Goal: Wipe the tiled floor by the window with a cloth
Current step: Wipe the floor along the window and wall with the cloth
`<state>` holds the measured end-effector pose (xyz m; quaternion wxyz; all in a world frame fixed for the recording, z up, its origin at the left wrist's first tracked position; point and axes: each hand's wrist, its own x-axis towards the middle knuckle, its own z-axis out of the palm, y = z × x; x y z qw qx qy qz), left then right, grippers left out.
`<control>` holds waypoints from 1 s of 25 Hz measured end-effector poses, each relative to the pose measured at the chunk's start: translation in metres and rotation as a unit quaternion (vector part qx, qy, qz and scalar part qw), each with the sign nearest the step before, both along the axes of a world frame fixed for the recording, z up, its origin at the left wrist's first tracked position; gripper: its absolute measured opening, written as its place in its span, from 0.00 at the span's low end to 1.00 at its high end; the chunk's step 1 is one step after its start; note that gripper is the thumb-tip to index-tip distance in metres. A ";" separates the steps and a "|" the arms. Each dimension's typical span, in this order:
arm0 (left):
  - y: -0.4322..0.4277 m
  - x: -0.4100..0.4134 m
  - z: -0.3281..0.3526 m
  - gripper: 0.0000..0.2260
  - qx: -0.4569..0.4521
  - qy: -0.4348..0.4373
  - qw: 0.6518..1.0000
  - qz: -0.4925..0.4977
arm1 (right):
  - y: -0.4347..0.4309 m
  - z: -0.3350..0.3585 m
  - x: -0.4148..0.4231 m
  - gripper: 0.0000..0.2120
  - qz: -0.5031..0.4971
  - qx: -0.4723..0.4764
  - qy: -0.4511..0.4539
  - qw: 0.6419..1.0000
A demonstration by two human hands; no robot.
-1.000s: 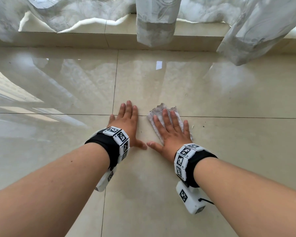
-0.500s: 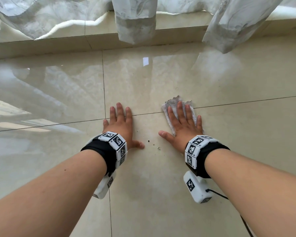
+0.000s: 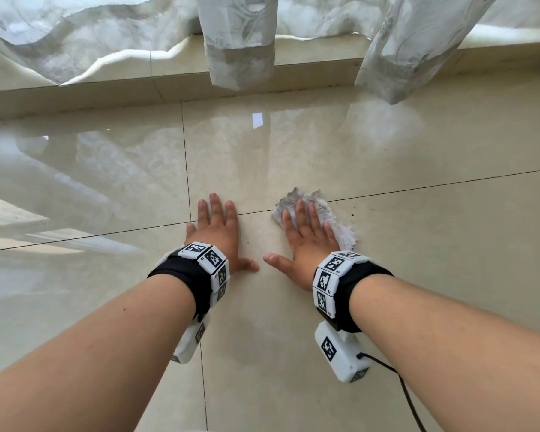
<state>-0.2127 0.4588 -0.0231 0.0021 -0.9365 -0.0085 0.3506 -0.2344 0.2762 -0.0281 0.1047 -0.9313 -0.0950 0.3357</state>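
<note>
Head view: 2 hands flat on the glossy tiled floor (image 3: 434,260), near the window step (image 3: 75,98) and curtain hems (image 3: 240,67). Right hand (image 3: 306,244) presses a frayed white cloth (image 3: 320,199) over a grout line, fingers straight and slightly spread, thumb out. Left hand (image 3: 219,235) bare on the tile, fingers close together, bracing. Judged mid-wipe: dark specks (image 3: 353,214) lie just right of the cloth; the tiles toward the step likely remain to do.

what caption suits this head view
Right hand presses a frayed white cloth on glossy beige tiled floor; left hand flat beside it.
</note>
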 end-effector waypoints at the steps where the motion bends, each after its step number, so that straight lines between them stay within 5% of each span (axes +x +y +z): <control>1: 0.000 -0.001 -0.001 0.62 -0.001 0.002 1.000 -0.006 | 0.003 -0.002 -0.007 0.43 0.009 0.001 0.000 1.000; 25: 0.029 -0.002 -0.003 0.58 -0.018 -0.052 0.998 -0.023 | -0.048 -0.009 -0.014 0.36 -0.029 -0.019 -0.009 0.999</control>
